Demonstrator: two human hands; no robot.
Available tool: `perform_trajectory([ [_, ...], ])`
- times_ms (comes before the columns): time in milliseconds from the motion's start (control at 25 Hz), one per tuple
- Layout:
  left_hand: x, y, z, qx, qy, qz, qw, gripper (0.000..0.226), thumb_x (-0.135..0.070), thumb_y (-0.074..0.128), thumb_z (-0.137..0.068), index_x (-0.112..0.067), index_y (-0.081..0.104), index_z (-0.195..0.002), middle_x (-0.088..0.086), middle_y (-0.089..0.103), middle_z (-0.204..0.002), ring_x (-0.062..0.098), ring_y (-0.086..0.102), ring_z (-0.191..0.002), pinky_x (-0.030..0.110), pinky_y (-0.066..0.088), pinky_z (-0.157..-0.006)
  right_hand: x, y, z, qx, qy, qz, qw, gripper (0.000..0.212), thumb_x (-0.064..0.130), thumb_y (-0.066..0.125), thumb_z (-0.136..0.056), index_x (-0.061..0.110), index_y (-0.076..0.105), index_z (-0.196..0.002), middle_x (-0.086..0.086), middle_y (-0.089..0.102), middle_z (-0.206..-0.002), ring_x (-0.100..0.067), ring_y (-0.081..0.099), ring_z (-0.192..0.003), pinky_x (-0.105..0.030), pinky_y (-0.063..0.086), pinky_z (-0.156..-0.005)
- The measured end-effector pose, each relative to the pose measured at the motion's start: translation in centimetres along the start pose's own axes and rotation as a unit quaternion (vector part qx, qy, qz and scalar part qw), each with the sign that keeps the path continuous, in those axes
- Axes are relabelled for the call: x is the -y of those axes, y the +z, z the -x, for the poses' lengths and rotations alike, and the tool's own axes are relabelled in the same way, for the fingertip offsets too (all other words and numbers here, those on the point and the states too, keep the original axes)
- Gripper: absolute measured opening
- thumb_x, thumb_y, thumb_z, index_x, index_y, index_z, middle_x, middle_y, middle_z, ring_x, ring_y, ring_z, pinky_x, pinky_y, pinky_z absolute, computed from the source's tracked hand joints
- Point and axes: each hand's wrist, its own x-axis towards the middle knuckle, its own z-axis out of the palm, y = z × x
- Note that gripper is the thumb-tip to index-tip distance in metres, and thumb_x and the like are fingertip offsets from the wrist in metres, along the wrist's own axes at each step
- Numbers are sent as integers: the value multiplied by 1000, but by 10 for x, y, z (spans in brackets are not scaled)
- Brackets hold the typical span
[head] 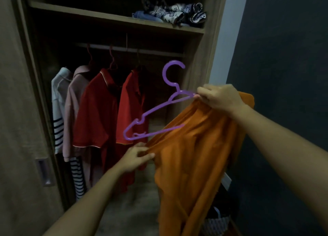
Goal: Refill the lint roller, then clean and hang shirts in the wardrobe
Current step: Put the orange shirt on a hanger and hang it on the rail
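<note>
An orange shirt hangs in front of the open wardrobe, partly threaded over a purple plastic hanger. The hanger's right half is inside the shirt; its hook and left arm stick out to the upper left. My right hand grips the hanger's right shoulder together with the shirt's top. My left hand pinches the orange fabric's left edge just below the hanger's left end. No lint roller is in view.
The wardrobe rail carries two red shirts, a pink one and a white one with dark stripes. Folded patterned clothes lie on the shelf above. A sliding door stands left; a dark wall right.
</note>
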Motion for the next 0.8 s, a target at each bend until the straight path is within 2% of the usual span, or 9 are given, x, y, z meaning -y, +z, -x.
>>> perform_trajectory([
  [80, 10, -29, -2, 52, -31, -55, 997, 12, -59, 66, -72, -47, 66, -68, -11, 58, -76, -2, 53, -70, 20, 42, -72, -4, 10, 24, 35, 3, 10, 999, 54, 45, 18, -99, 14, 57, -80, -4, 56, -60, -15, 39, -39, -18, 29, -34],
  [160, 9, -53, -12, 106, -67, -146, 981, 14, -42, 72, -78, -30, 69, -71, 0, 62, -74, -2, 51, -64, 22, 42, -68, 4, 21, 39, 45, 17, 6, 999, 60, 45, 11, -99, 15, 58, -76, -2, 54, -56, -11, 34, -38, -9, 18, -37],
  [240, -1, -74, -21, 135, -81, -216, 964, 22, -36, 72, -80, -20, 66, -66, -4, 59, -61, -4, 48, -53, 16, 38, -59, 13, 29, 47, 37, 37, -1, 999, 54, 42, 17, -99, 16, 57, -73, 1, 52, -53, -7, 28, -41, -4, 8, -45],
  [280, -6, -82, -24, 136, -86, -220, 962, 25, -35, 72, -80, -20, 63, -62, -10, 55, -56, -6, 46, -49, 14, 37, -56, 14, 33, 51, 31, 45, -11, 998, 48, 41, 23, -98, 16, 56, -73, 1, 52, -52, -6, 28, -42, -4, 9, -45],
  [360, -16, -96, -28, 132, -87, -214, 964, 30, -31, 73, -80, -24, 61, -54, -16, 50, -46, -7, 45, -47, 12, 36, -54, 13, 39, 61, 20, 64, -42, 997, 39, 40, 31, -95, 16, 55, -76, 0, 54, -54, -6, 31, -43, -9, 24, -39],
  [440, -22, -105, -30, 140, -79, -222, 962, 34, -29, 72, -80, -29, 61, -48, -19, 48, -41, -7, 45, -45, 11, 36, -53, 9, 41, 67, 11, 79, -52, 995, 41, 42, 28, -97, 16, 55, -78, 1, 54, -56, -6, 34, -44, -16, 32, -37],
  [640, -26, -121, -33, 136, -75, -256, 954, 33, -32, 73, -79, -25, 58, -51, -13, 50, -46, -1, 44, -46, 17, 38, -52, 14, 44, 75, 43, 45, -53, 997, 39, 41, 31, -96, 19, 57, -78, 2, 54, -56, -10, 45, -39, -18, 34, -34],
  [720, -37, -118, -38, 138, -42, -290, 946, 30, -33, 71, -80, -24, 56, -56, -10, 53, -53, 3, 48, -50, 19, 39, -55, 27, 47, 74, 52, 79, -69, 993, 46, 45, 25, -96, 19, 58, -78, 3, 55, -57, -8, 43, -41, -17, 36, -36],
  [800, -57, -107, -44, 109, 33, -301, 947, 18, -32, 67, -81, -22, 55, -73, -11, 51, -67, 4, 51, -61, 11, 35, -57, 43, 50, 68, 58, 152, -119, 980, 51, 48, 20, -97, 18, 58, -82, 4, 53, -62, -8, 46, -48, -19, 41, -43],
])
